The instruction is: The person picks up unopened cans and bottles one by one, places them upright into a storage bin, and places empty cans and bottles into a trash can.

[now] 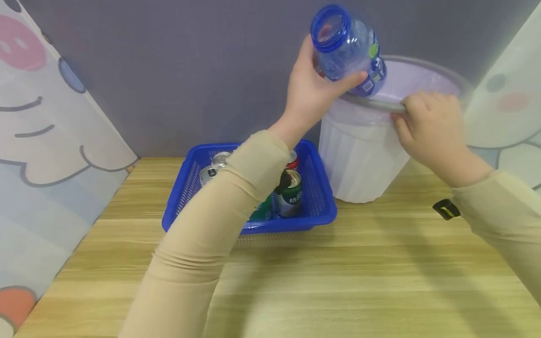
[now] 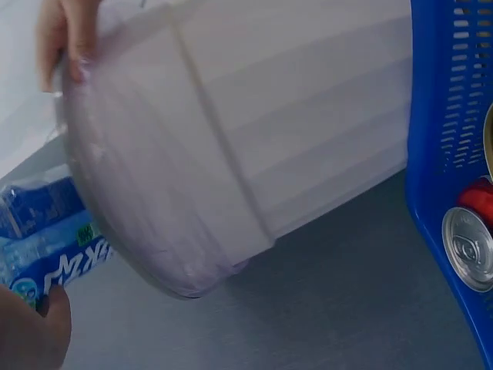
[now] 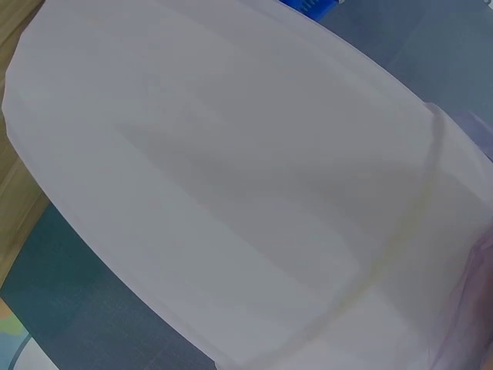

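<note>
My left hand holds a clear blue plastic bottle with a wide blue mouth and a printed label, thumb along its side. The bottle is tilted, its mouth toward me and its base by the near-left rim of a white trash bin. A grey ring and a thin purple-tinted liner edge the bin. My right hand grips that rim at the near right. In the left wrist view, the labelled bottle appears beside the rim; the right wrist view is mostly filled by the bin's wall.
A blue plastic basket left of the bin holds several drink cans, including a green one, partly hidden by my left forearm. Everything stands on a wood-grain table. Behind is a grey panel, with cartoon-printed boards on both sides.
</note>
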A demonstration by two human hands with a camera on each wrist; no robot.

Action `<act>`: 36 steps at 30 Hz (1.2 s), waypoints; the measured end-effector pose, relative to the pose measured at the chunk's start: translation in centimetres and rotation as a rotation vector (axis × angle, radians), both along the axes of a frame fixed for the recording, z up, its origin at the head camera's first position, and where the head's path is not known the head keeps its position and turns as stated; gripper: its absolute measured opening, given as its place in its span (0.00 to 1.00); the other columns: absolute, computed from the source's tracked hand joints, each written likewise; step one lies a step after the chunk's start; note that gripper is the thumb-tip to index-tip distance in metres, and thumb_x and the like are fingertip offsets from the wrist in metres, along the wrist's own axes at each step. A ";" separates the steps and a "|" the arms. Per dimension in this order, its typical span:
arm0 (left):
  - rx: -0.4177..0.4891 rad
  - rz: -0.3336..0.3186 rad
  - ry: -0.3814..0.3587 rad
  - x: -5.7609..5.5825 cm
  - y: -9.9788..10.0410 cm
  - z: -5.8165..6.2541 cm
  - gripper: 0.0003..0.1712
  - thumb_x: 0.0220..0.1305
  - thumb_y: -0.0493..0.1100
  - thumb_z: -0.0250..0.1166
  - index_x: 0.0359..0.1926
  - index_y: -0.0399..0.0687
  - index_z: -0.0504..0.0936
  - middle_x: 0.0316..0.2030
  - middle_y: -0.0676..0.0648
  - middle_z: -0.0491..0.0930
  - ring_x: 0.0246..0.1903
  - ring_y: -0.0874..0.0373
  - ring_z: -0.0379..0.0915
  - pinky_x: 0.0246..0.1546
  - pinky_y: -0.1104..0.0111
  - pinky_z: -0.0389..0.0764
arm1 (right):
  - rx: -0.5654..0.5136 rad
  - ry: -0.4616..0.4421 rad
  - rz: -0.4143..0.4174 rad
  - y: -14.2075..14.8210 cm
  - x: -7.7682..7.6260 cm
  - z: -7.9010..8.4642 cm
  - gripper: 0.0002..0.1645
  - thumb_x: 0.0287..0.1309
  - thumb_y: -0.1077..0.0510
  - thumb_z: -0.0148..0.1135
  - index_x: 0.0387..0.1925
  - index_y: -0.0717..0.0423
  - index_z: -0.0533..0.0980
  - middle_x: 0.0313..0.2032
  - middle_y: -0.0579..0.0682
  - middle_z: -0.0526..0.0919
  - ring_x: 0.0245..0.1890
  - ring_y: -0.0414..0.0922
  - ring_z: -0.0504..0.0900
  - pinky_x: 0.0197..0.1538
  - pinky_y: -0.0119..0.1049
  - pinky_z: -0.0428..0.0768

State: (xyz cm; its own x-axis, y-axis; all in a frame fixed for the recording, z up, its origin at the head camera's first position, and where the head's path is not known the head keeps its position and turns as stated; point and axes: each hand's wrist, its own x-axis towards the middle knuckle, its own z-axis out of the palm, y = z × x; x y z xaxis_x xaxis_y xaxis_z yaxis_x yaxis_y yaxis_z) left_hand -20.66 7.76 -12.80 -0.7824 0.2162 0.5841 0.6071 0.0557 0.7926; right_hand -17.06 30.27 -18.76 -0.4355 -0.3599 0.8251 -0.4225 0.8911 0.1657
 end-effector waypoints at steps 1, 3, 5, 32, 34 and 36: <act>-0.026 0.003 -0.003 -0.2 0.1 -0.1 0.50 0.46 0.41 0.76 0.67 0.46 0.58 0.62 0.49 0.70 0.59 0.66 0.67 0.56 0.83 0.66 | -0.001 0.002 0.000 -0.1 0.0 0.0 0.17 0.58 0.56 0.49 0.22 0.67 0.67 0.16 0.60 0.67 0.16 0.57 0.63 0.24 0.50 0.57; -0.080 0.016 -0.008 -0.4 0.4 -0.2 0.51 0.45 0.43 0.77 0.68 0.48 0.57 0.62 0.50 0.70 0.60 0.67 0.67 0.56 0.82 0.66 | -0.004 0.003 0.000 -0.1 0.1 -0.1 0.17 0.58 0.56 0.49 0.22 0.67 0.67 0.16 0.60 0.68 0.16 0.57 0.63 0.24 0.51 0.57; -0.119 0.023 -0.010 -0.6 0.8 -0.3 0.52 0.45 0.44 0.77 0.68 0.49 0.57 0.62 0.51 0.70 0.59 0.66 0.67 0.56 0.82 0.66 | -0.006 0.001 -0.004 -0.1 0.2 -0.1 0.17 0.59 0.56 0.49 0.23 0.68 0.67 0.17 0.60 0.68 0.17 0.57 0.63 0.25 0.52 0.58; -0.605 0.255 -0.118 -1.7 4.6 -0.8 0.50 0.50 0.69 0.66 0.69 0.60 0.56 0.65 0.62 0.65 0.62 0.71 0.59 0.64 0.67 0.50 | -0.040 0.024 -0.005 -0.6 1.0 -0.2 0.17 0.58 0.55 0.49 0.25 0.69 0.69 0.20 0.63 0.70 0.20 0.61 0.66 0.29 0.55 0.59; -0.620 0.265 -0.117 -1.8 4.7 -0.8 0.50 0.49 0.69 0.65 0.69 0.60 0.56 0.65 0.63 0.65 0.62 0.71 0.59 0.65 0.68 0.50 | -0.042 0.018 -0.005 -0.7 1.0 -0.2 0.18 0.59 0.55 0.49 0.26 0.69 0.69 0.20 0.63 0.71 0.21 0.61 0.66 0.30 0.54 0.59; -0.632 0.273 -0.121 -1.7 4.7 -0.9 0.50 0.49 0.70 0.65 0.69 0.60 0.57 0.65 0.63 0.64 0.63 0.71 0.59 0.65 0.68 0.49 | -0.045 0.020 -0.001 -0.7 1.0 -0.2 0.18 0.58 0.55 0.49 0.26 0.69 0.69 0.20 0.63 0.71 0.21 0.60 0.66 0.30 0.54 0.58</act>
State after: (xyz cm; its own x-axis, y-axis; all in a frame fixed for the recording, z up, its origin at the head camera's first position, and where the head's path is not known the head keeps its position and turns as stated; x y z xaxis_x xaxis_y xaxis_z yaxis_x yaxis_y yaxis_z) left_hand -22.40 12.44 -13.66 -0.9084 0.2727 0.3168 0.4159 0.6660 0.6193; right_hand -16.03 29.53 -19.01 -0.4189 -0.3217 0.8492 -0.4189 0.8981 0.1336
